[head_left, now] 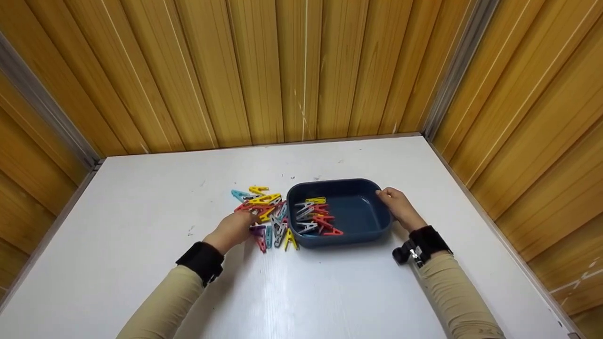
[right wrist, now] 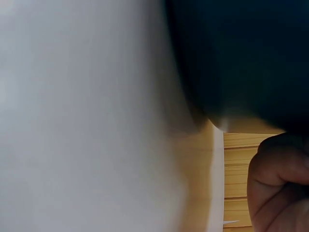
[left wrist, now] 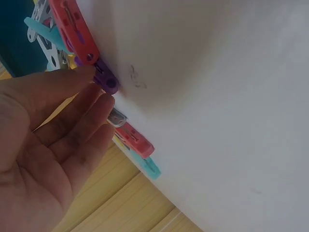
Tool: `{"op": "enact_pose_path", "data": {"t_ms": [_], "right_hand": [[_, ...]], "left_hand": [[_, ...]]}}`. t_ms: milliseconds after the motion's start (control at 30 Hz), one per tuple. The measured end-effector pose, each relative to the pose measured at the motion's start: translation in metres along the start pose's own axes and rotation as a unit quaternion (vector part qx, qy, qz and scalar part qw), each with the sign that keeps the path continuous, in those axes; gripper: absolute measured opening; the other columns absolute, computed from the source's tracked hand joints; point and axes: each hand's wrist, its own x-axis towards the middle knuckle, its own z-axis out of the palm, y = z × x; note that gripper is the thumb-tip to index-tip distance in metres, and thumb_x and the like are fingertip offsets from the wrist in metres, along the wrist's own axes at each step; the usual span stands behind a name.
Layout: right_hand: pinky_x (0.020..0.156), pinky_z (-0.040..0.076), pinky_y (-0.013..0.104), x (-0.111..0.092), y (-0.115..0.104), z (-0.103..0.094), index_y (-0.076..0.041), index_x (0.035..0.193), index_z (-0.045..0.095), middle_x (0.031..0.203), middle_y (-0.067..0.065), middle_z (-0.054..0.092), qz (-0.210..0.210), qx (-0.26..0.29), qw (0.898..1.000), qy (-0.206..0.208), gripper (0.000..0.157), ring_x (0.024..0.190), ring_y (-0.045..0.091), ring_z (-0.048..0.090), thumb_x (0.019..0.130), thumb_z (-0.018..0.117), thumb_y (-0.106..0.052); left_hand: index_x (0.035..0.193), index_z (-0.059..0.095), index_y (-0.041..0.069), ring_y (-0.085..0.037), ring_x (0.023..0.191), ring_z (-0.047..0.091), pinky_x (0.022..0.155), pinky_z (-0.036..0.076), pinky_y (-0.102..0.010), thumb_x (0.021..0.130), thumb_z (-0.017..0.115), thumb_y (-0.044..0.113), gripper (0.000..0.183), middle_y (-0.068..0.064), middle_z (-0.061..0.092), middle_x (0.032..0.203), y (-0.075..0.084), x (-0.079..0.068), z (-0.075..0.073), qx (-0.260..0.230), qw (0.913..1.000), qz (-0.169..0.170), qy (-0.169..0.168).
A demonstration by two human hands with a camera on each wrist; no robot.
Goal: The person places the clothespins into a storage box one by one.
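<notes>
Clothespins (head_left: pixel 266 201) divided between a loose heap and a dark blue tub (head_left: pixel 353 216)

Red, yellow, teal, grey and purple pins are heaped on the white surface (head_left: pixel 141 226), just beside the tub's left wall, so that only a short reach seems to be needed between the two. More pins are contained in the tub, bunched at its left end, the side nearest the heap.

The tub's right rim is gripped by the right grip (head_left: pixel 400 209), whose fingers are seen curled in the right wrist view. That end is probably chosen because the tub can be steadied there without the heap being obstructed.

The heap's near left side is reached by the left grip (head_left: pixel 234 230), its digits bent toward a purple clothespin (left wrist: pixel 107 81), which is partly overlapped by a red clothespin (left wrist: pixel 82 38). Whether either is pinched cannot be told, as the fingertips are not fully shown. The loosely bent pose is presumably suited to thin pins tangled at many angles.
</notes>
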Motion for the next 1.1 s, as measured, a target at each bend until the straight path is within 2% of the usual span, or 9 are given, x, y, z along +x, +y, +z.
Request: {"op": "enact_pose_path", "data": {"t_ms": [300,533,767,833,1000,1100], "right_hand": [[0.047,0.035,0.017,0.000,0.001,0.000,-0.017,0.077,0.048,0.064,-0.012,0.039,0.009,-0.002,1.000,-0.001,0.030,0.053,0.002,0.040,0.106,0.051,-0.026],[0.049,0.037,0.017,0.001,-0.002,-0.001,-0.016,0.078,0.050,0.068,-0.010,0.041,0.006,0.003,1.000,-0.006,0.030,0.057,0.003,0.043,0.107,0.051,-0.024],[0.050,0.037,0.016,-0.025,-0.036,0.002,-0.011,0.077,0.049,0.068,-0.007,0.042,0.009,0.003,1.000,-0.014,0.030,0.058,0.005,0.043,0.107,0.049,-0.016],[0.049,0.036,0.016,-0.022,-0.032,0.001,-0.012,0.077,0.049,0.067,-0.007,0.041,0.009,0.006,1.000,-0.015,0.030,0.057,0.004,0.042,0.107,0.049,-0.017],[0.049,0.034,0.017,-0.001,-0.005,-0.001,-0.014,0.079,0.049,0.068,-0.009,0.039,0.004,0.006,1.000,-0.006,0.029,0.056,0.002,0.040,0.107,0.050,-0.023],[0.048,0.034,0.017,0.001,0.000,0.000,-0.016,0.079,0.049,0.067,-0.009,0.040,0.003,0.006,1.000,-0.001,0.029,0.055,0.002,0.040,0.106,0.052,-0.025]], "left_hand": [[0.100,0.076,-0.002,-0.037,0.092,0.072,0.086,0.059,-0.051,0.087,0.066,-0.012,0.019,-0.019,0.077,0.096,0.000,0.000,0.006,0.008,0.9997,0.017,0.017],[0.098,0.078,-0.001,-0.033,0.086,0.071,0.084,0.059,-0.049,0.086,0.071,-0.008,0.015,-0.016,0.077,0.093,-0.002,0.003,0.011,0.009,0.9997,0.016,0.016],[0.098,0.076,-0.001,-0.038,0.089,0.072,0.084,0.059,-0.051,0.084,0.068,-0.012,0.019,-0.018,0.076,0.093,-0.003,0.001,0.008,0.020,0.9993,0.021,0.024],[0.100,0.077,-0.001,-0.038,0.092,0.072,0.087,0.058,-0.051,0.086,0.067,-0.012,0.020,-0.019,0.076,0.095,-0.003,0.002,0.007,0.019,0.9995,0.018,0.020],[0.104,0.077,-0.001,-0.037,0.094,0.072,0.092,0.058,-0.050,0.090,0.068,-0.007,0.018,-0.018,0.077,0.099,-0.004,0.003,0.005,0.015,0.9999,0.004,0.004],[0.107,0.077,-0.001,-0.036,0.096,0.072,0.094,0.058,-0.049,0.090,0.070,-0.006,0.019,-0.018,0.077,0.101,-0.005,0.004,0.002,0.013,0.9998,-0.010,-0.008]]}}
